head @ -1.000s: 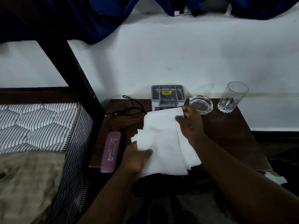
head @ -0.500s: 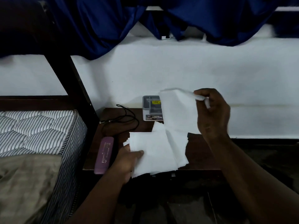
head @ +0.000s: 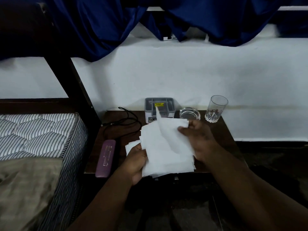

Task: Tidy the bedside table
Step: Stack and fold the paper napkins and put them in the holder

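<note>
A stack of white tissues (head: 166, 157) lies over the front middle of the dark wooden bedside table (head: 226, 135). My left hand (head: 135, 161) grips the stack at its near left edge. My right hand (head: 198, 137) pinches one tissue at the stack's far right corner and lays it curling onto the pile. A purple case (head: 105, 158) lies at the table's front left. At the back stand a grey organiser box (head: 160, 106), a glass ashtray (head: 190, 113) and a drinking glass (head: 215, 108). A black cable (head: 126, 120) coils at the back left.
A bed with a striped mattress (head: 41, 134) and a tan cover (head: 25, 189) presses against the table's left side. A dark bed post (head: 70, 84) rises behind it. Blue curtains (head: 116, 22) hang above the white wall. Dark floor lies to the right.
My right hand, which had lifted one tissue high above the table, has come back down and laid it on the stack. My left hand stays on the stack.
</note>
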Action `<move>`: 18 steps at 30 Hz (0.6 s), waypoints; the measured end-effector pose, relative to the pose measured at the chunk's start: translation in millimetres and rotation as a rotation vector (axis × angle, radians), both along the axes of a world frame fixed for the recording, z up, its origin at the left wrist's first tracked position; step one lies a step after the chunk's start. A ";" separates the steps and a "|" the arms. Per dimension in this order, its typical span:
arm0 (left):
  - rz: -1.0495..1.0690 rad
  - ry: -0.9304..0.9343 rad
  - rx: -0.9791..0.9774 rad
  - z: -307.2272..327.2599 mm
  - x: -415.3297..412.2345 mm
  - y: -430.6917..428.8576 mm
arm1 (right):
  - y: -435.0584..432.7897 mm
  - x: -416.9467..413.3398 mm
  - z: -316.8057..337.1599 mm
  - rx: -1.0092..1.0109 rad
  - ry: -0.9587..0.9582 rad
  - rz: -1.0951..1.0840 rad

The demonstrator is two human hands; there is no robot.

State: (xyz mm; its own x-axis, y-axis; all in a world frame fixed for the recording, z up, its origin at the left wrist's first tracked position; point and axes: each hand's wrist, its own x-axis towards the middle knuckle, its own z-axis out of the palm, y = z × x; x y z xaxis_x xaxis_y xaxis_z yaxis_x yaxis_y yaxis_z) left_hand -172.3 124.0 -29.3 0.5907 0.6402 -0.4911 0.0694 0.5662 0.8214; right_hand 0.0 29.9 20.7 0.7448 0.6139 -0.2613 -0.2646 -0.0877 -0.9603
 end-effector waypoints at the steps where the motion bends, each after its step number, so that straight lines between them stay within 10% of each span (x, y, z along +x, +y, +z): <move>1: -0.005 -0.018 -0.005 2.8 0.5 -0.6 | 2.2 -1.5 -6.2 -0.019 -0.034 0.016; 14: -0.018 -0.118 -0.031 10.7 -9.7 7.5 | 10.5 -14.2 -16.9 -0.379 -0.651 -0.015; 18: -0.018 -0.142 -0.053 10.8 -11.2 9.3 | 3.5 -13.3 -16.8 -0.305 -0.084 0.049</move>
State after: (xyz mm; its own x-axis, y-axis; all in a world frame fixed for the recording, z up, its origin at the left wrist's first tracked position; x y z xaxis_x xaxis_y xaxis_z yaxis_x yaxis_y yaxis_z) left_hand -183.5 133.3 -18.5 0.6679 0.6042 -0.4346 -0.0347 0.6086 0.7927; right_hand -13.3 33.5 4.0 0.7432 0.5522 -0.3777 -0.1741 -0.3855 -0.9061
